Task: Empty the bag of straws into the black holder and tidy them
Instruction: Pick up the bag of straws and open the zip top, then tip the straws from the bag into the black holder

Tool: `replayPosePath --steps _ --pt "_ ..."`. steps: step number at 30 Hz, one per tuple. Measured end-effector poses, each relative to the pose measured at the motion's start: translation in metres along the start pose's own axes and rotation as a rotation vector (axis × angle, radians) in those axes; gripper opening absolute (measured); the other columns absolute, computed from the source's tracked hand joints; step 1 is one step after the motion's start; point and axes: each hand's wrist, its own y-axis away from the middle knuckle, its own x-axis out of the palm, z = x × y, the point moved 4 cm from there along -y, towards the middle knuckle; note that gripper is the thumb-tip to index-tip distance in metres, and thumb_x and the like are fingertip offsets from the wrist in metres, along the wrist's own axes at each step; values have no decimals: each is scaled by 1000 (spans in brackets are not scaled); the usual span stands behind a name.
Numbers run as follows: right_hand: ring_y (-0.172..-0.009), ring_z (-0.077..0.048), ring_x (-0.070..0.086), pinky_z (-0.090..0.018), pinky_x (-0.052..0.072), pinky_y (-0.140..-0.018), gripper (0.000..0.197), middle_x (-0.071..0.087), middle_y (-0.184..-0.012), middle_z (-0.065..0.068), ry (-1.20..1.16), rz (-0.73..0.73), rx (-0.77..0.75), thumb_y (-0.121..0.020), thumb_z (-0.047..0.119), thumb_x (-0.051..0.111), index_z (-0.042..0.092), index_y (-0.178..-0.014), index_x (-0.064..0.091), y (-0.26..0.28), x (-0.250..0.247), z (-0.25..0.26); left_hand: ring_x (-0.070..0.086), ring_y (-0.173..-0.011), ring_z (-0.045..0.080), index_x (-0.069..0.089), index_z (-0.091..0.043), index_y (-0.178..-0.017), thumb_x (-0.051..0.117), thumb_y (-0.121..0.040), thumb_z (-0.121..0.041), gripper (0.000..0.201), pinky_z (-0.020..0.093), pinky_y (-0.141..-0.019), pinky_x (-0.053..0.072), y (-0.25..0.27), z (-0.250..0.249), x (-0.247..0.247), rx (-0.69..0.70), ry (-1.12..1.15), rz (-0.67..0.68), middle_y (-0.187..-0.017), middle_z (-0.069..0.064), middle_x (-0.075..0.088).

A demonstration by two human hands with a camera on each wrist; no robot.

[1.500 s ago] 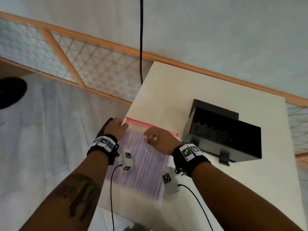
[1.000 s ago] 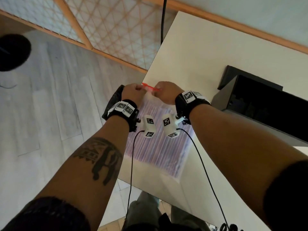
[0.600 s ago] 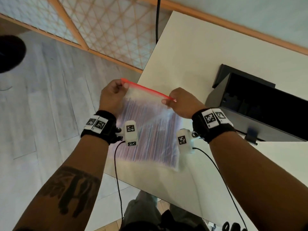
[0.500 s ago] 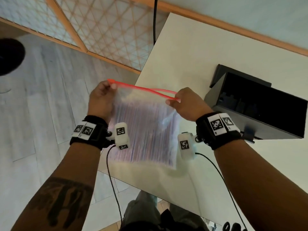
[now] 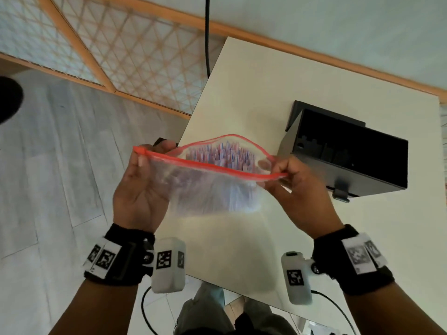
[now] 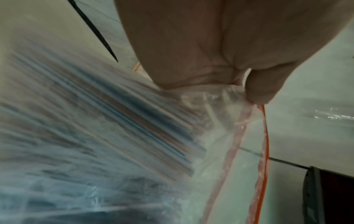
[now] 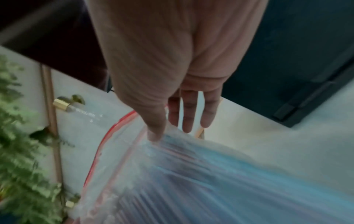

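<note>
Two hands hold the bag (image 5: 212, 187) above the near part of the worktop (image 5: 242, 93), clear of its surface. The left hand (image 5: 141, 187) pinches the left end of the red zip seal (image 5: 208, 163) between thumb and curled fingers. The right hand (image 5: 297, 189) pinches the right end, thumb on the near side; the right wrist view shows three of its fingers extended beyond the film. The seal is parted into a wide mouth facing up and away from the person. Striped straws (image 5: 217, 153) stand packed inside, ends showing just below the mouth. None has left the bag.

Beyond the bag and to its right, well apart from it, the black holder (image 5: 348, 155) sits on the worktop with its open face towards the camera. Its interior is dark; no straws are visible in it. A dark object (image 5: 159, 141) lies just behind the left hand at the worktop edge; its nature cannot be determined.

Assessment: opening appears complete, the transfer has not begun. Risks noted:
- The bag hangs near the worktop's left edge; tipping there would likely send straws to the floor (image 5: 60, 165).
- The mouth looks about as wide as the holder opening; a fast pour could scatter straws past its walls.
- Grip is on thin film only; the load could slip once inverted.
- Straws entering crosswise may jam and require extra tidying.
</note>
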Motion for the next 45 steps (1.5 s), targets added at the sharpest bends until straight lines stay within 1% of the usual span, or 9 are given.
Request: replayPosePath --steps 6,10,17,23,27,30,35,40,45 --pt "-120 -15 66 -40 54 -99 34 71 -114 12 -95 -12 -93 -90 2 73 31 -87 55 7 -5 -5 44 -141 24 36 -17 -142 95 -43 -51 120 41 -115 43 -2 12 -11 -115 -658 197 -150 12 46" --pt "-130 -24 60 -56 49 -105 30 68 -124 7 -163 32 -124 -85 33 80 39 -99 54 13 4 -1 57 -102 -23 57 -53 -106 92 -64 -28 60 5 -89 45 7 36 -19 -187 -1127 49 -107 -30 67" --pt "-145 -6 40 -24 43 -110 154 34 -161 0 -142 109 -11 -51 7 98 20 -160 -11 9 17 -18 66 -118 14 69 -8 -123 70 -88 -40 47 28 -101 52 4 58 -34 -81 -1006 45 -118 0 73" --pt "-127 -6 60 -37 50 -109 96 64 -138 8 -38 195 204 -62 17 99 14 -146 51 -5 38 -47 58 -130 5 60 -23 -137 68 -86 -37 54 22 -108 45 4 68 -17 -48 -900 79 -132 -16 67" --pt "-94 17 65 -20 55 -88 54 67 -107 11 -72 247 220 -77 -5 84 15 -120 59 -6 56 -38 70 -107 16 77 -37 -92 82 -62 -15 38 43 -94 57 5 86 6 -203 -703 182 -103 -1 78" --pt "-96 18 63 -17 56 -89 60 64 -109 11 -99 225 165 -76 -2 83 6 -129 56 -8 60 -31 69 -111 22 75 -31 -95 87 -46 -8 56 43 -91 57 3 96 12 -229 -639 193 -108 -1 76" --pt "-91 -5 67 -27 60 -77 64 66 -114 -6 -106 394 180 -69 7 80 17 -126 53 -9 67 -30 46 -51 23 63 -5 -76 85 -68 -3 24 23 -45 43 -1 108 14 -353 -612 232 -68 22 55" --pt "-88 17 64 -15 56 -82 63 59 -108 16 -85 486 272 -81 -15 76 19 -129 53 -11 69 -56 54 -56 34 52 -1 -88 78 -76 16 33 47 -51 48 -8 114 3 -290 -664 214 -71 32 57" --pt "-110 11 62 -12 51 -92 70 65 -118 6 -95 467 340 -71 14 92 27 -127 52 -5 75 -72 61 -62 9 48 0 -96 82 -78 -15 41 26 -67 49 -4 134 -17 -362 -835 232 -69 -8 63"
